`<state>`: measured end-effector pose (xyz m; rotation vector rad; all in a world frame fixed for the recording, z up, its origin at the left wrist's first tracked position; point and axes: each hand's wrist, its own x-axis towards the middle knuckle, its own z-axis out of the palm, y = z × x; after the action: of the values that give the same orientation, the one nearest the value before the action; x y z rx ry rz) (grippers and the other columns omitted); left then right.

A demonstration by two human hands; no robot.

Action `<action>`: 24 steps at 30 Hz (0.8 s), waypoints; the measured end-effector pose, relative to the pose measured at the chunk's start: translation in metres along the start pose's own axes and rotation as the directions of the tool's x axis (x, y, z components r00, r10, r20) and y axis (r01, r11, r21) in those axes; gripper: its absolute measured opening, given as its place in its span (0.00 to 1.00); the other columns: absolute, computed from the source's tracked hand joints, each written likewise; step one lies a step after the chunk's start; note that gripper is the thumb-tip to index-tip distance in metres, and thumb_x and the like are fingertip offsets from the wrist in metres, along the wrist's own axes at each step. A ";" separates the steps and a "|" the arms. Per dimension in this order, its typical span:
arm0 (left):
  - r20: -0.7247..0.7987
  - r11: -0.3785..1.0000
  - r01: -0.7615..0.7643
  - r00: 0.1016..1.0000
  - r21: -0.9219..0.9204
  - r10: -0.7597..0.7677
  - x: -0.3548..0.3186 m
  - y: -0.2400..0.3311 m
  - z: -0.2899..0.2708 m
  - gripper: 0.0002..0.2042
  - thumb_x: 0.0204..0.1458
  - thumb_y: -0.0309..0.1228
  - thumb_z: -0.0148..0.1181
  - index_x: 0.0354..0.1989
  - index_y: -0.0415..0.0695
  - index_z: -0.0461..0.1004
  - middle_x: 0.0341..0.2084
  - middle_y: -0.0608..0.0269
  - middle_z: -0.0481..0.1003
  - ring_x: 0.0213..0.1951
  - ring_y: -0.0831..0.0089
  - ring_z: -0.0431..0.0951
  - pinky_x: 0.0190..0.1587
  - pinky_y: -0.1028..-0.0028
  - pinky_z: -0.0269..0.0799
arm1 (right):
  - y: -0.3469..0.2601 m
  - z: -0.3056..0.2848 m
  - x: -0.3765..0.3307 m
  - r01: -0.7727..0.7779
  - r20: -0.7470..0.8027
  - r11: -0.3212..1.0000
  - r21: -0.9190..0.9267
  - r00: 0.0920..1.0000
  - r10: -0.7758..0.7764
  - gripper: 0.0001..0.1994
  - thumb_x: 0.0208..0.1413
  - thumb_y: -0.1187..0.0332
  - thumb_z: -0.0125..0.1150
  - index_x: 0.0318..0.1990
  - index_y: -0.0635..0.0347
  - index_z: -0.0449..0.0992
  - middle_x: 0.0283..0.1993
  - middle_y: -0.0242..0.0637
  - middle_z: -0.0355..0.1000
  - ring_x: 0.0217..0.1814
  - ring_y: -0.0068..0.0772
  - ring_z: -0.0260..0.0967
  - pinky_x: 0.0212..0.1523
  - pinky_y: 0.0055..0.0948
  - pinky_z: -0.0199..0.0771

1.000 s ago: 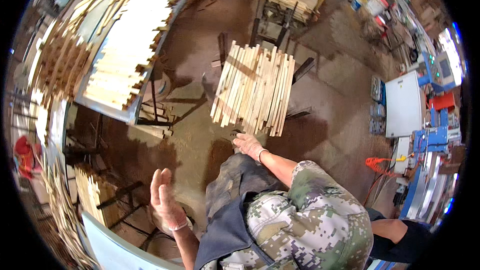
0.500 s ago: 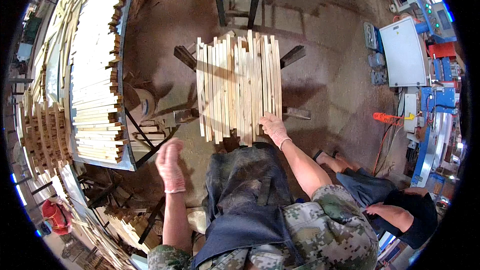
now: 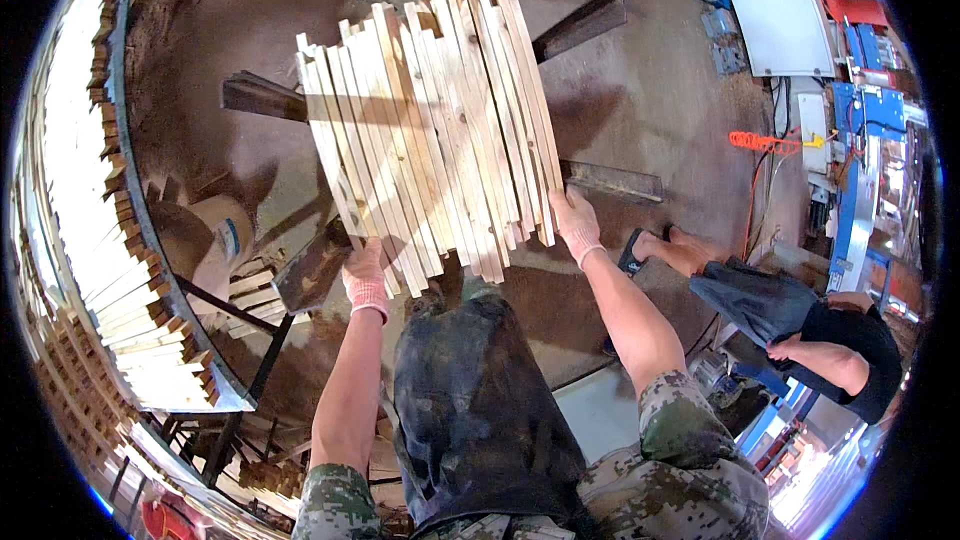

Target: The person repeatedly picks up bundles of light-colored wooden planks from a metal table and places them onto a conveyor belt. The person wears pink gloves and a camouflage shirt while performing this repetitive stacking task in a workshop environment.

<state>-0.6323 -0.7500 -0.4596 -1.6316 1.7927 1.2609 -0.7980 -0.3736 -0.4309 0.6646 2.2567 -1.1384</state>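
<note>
A layer of pale wooden strips (image 3: 430,140) lies side by side before me, with uneven near and far ends. Dark metal arms stick out from under it, one (image 3: 262,98) at the far left and another (image 3: 580,28) at the far right. My left hand (image 3: 366,275), in a pinkish knit glove, is closed on the near left corner of the strips. At the near right corner my right hand (image 3: 575,225), gloved alike, has its fingers against the outermost strip. Both hands' fingertips are partly hidden.
On the left, a metal-edged table (image 3: 240,395) carries a long row of wooden strips (image 3: 140,310). A person (image 3: 850,340) in dark clothes is at my right. Beyond stand a white cabinet (image 3: 775,10), blue machinery (image 3: 870,110) and an orange coiled hose (image 3: 755,141).
My left hand has come from the open air at the left onto the strips' near left corner. My right hand has shifted to their outer right side. The whole view has turned and moved closer.
</note>
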 end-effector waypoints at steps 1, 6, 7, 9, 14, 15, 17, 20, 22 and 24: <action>-0.063 0.997 -0.075 0.995 0.031 0.077 0.001 -0.002 0.004 0.38 0.60 0.57 0.64 0.67 0.36 0.74 0.57 0.35 0.79 0.58 0.41 0.79 0.62 0.53 0.72 | -0.003 0.009 -0.002 0.077 -0.014 0.997 0.028 0.997 -0.077 0.30 0.68 0.42 0.59 0.55 0.65 0.78 0.50 0.52 0.81 0.54 0.50 0.78 0.58 0.46 0.74; -0.153 0.924 -0.165 0.961 0.345 0.229 -0.013 -0.002 0.007 0.47 0.57 0.65 0.64 0.70 0.31 0.70 0.66 0.34 0.73 0.67 0.46 0.73 0.68 0.59 0.68 | -0.017 0.026 -0.012 0.122 -0.135 0.966 -0.227 0.979 -0.155 0.25 0.68 0.45 0.60 0.56 0.59 0.79 0.54 0.54 0.82 0.58 0.58 0.79 0.58 0.50 0.76; -0.137 0.942 -0.222 0.955 0.252 0.262 -0.017 -0.001 0.004 0.43 0.58 0.62 0.64 0.70 0.35 0.71 0.66 0.36 0.74 0.66 0.45 0.74 0.67 0.58 0.69 | -0.020 0.022 -0.011 0.155 -0.064 0.953 -0.260 0.982 -0.177 0.25 0.67 0.45 0.60 0.56 0.59 0.79 0.54 0.54 0.82 0.58 0.58 0.79 0.58 0.50 0.77; -0.060 0.959 -0.210 0.973 0.189 0.225 -0.019 0.005 -0.001 0.40 0.59 0.58 0.65 0.70 0.38 0.70 0.65 0.38 0.75 0.66 0.44 0.75 0.66 0.56 0.69 | -0.027 0.014 -0.006 0.118 -0.002 0.945 -0.306 0.992 -0.124 0.25 0.67 0.46 0.61 0.56 0.59 0.79 0.55 0.54 0.82 0.58 0.57 0.79 0.59 0.49 0.77; -0.252 0.994 -0.092 0.962 0.061 0.104 -0.016 0.009 0.020 0.42 0.58 0.56 0.67 0.71 0.33 0.68 0.67 0.38 0.73 0.67 0.45 0.73 0.68 0.58 0.67 | -0.017 0.020 0.007 0.127 -0.030 0.979 -0.159 0.991 -0.133 0.28 0.65 0.47 0.64 0.61 0.62 0.77 0.56 0.53 0.81 0.60 0.54 0.78 0.61 0.47 0.75; -0.351 0.994 -0.107 0.932 -0.015 0.095 -0.015 0.008 0.030 0.44 0.58 0.57 0.69 0.72 0.33 0.66 0.68 0.45 0.73 0.65 0.52 0.74 0.67 0.61 0.67 | -0.011 0.026 0.008 0.179 -0.066 0.974 -0.141 0.980 -0.190 0.29 0.65 0.47 0.64 0.63 0.63 0.76 0.57 0.54 0.80 0.61 0.55 0.78 0.62 0.47 0.75; -0.443 0.979 -0.174 0.890 -0.109 0.109 -0.015 0.007 0.043 0.43 0.58 0.54 0.71 0.72 0.33 0.66 0.68 0.46 0.73 0.65 0.53 0.74 0.67 0.61 0.67 | 0.000 0.038 0.011 0.207 -0.146 0.978 -0.028 0.967 -0.209 0.33 0.64 0.48 0.65 0.68 0.63 0.72 0.61 0.55 0.78 0.64 0.56 0.75 0.64 0.48 0.73; -0.466 0.960 -0.266 0.863 -0.087 0.196 -0.025 0.005 0.048 0.40 0.59 0.51 0.72 0.70 0.32 0.66 0.66 0.42 0.74 0.66 0.52 0.74 0.68 0.60 0.67 | 0.010 0.045 0.014 0.317 -0.218 0.944 -0.088 0.919 -0.329 0.24 0.66 0.58 0.66 0.64 0.61 0.76 0.56 0.46 0.81 0.57 0.40 0.79 0.60 0.38 0.76; -0.452 0.956 -0.292 0.857 -0.028 0.248 -0.039 0.000 0.044 0.41 0.60 0.50 0.71 0.72 0.32 0.64 0.67 0.38 0.73 0.69 0.47 0.73 0.71 0.58 0.67 | 0.016 0.041 0.008 0.294 -0.243 0.943 -0.156 0.914 -0.325 0.22 0.67 0.59 0.66 0.62 0.62 0.77 0.54 0.45 0.81 0.55 0.38 0.78 0.59 0.39 0.76; -0.404 0.991 -0.136 0.905 0.016 0.131 -0.057 -0.010 0.040 0.38 0.58 0.50 0.72 0.67 0.33 0.68 0.61 0.38 0.76 0.62 0.49 0.77 0.65 0.58 0.71 | 0.025 0.029 -0.004 0.269 -0.175 0.956 -0.113 0.942 -0.286 0.22 0.67 0.59 0.65 0.62 0.62 0.77 0.54 0.45 0.81 0.55 0.38 0.78 0.59 0.40 0.75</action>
<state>-0.6199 -0.6840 -0.4379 -1.9149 2.1758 1.0422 -0.7721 -0.3852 -0.4576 0.4436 2.6116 -1.1367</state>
